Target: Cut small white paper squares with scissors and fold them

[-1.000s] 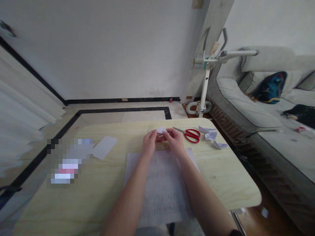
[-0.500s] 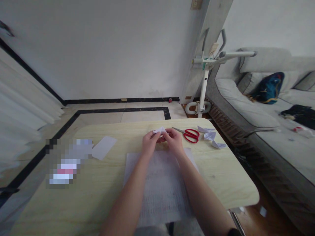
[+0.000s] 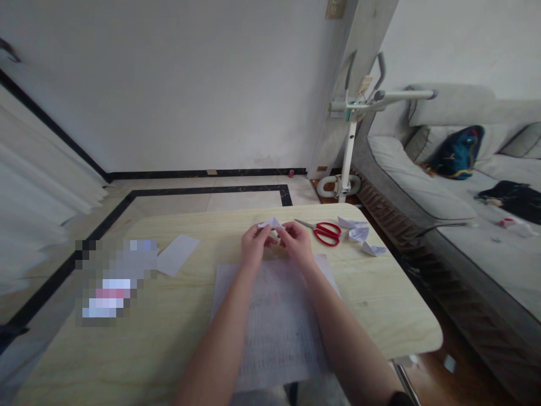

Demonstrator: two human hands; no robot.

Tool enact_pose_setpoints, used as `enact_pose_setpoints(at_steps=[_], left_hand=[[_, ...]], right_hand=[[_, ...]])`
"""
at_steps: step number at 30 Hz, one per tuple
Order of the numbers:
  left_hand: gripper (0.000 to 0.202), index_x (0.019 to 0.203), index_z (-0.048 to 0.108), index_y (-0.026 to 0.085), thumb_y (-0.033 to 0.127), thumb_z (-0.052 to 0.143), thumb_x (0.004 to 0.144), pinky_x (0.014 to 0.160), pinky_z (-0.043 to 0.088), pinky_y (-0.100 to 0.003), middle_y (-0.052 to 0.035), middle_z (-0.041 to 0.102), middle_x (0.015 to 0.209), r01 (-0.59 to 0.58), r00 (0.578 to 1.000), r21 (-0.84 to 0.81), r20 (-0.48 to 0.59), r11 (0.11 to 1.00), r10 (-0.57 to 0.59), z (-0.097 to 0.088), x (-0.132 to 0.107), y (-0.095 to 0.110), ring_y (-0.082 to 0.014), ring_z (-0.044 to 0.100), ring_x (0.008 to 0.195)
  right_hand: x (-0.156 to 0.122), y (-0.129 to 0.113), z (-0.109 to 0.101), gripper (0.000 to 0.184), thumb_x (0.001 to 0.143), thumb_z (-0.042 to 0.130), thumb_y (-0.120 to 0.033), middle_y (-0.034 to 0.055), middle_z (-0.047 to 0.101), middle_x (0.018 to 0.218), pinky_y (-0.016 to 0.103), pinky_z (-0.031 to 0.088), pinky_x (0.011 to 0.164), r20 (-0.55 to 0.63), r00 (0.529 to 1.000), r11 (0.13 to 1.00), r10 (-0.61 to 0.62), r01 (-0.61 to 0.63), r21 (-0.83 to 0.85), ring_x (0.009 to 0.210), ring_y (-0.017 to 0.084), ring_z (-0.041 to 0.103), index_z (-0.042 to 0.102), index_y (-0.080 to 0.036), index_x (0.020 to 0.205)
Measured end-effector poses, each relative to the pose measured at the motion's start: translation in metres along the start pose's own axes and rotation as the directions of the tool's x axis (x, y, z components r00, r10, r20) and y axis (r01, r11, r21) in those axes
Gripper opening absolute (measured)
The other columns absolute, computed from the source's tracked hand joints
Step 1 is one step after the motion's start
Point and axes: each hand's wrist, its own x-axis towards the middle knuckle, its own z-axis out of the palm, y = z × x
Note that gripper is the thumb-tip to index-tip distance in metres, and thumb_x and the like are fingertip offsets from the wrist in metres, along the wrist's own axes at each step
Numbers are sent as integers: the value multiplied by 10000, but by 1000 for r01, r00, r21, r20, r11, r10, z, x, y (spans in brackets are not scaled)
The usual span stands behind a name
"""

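My left hand [image 3: 253, 246] and my right hand [image 3: 298, 241] meet above the far middle of the wooden table [image 3: 169, 316], both pinching a small folded white paper piece [image 3: 270, 224] between their fingertips. The paper sticks up a little above the fingers, and its lower part is hidden by them. Under my forearms lies a large printed paper sheet [image 3: 274, 327]. Red-handled scissors [image 3: 324, 231] rest just right of my right hand.
Three small folded white paper shapes [image 3: 360, 233] lie right of the scissors near the table's corner. A white paper slip [image 3: 178, 254] lies at the left, beside a blurred patch. A grey sofa [image 3: 443, 192] and a white exercise machine [image 3: 353, 129] stand at the right.
Both hands stay together on the paper piece; the fingers have shifted slightly and the paper's tip now shows more to the left. The view has drifted a little.
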Motion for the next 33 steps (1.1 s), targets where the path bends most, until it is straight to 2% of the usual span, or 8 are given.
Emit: enact_pose_setpoints(at_steps=[6,10,19,27,33], left_hand=[[316,765,672,134,427,717,656,494,415,-222,-3,610,588,28,998,-68,51,997,-25,-1,1,-5,-99,538,491],[322,731,671,122,433,711,661,488,406,-224,-28,634,632,28,999,-44,40,999,-26,0,1,-6,-96,535,495],[321,700,653,118,432,707,659,491,417,-230,-28,625,637,49,998,-30,31,998,-48,0,0,-4,-101,544,501],[297,628,650,124,411,665,701,505,430,-242,-35,620,565,21,999,111,27,994,-25,0,-3,3,-126,562,490],[279,618,646,128,396,677,688,500,418,-244,-26,608,549,14,1000,110,15,994,-15,-1,-3,4,-126,552,486]], right_hand=[[1,-3,-1,264,746,655,-438,-24,535,538,238,376,475,37,998,996,43,-46,80,475,113,483,603,-180,732],[1,-2,0,248,746,660,-418,-18,556,553,235,372,468,28,998,994,50,-53,100,471,107,475,601,-178,721],[0,-3,0,276,744,657,-428,-27,536,527,232,365,461,6,998,995,58,-58,86,461,102,466,565,-180,665],[0,-6,0,300,731,662,-447,-26,533,516,238,367,469,4,998,995,70,-70,76,461,106,467,553,-183,636],[0,-4,0,286,728,672,-425,-28,530,512,233,360,460,3,997,993,73,-73,93,455,101,459,567,-175,640]])
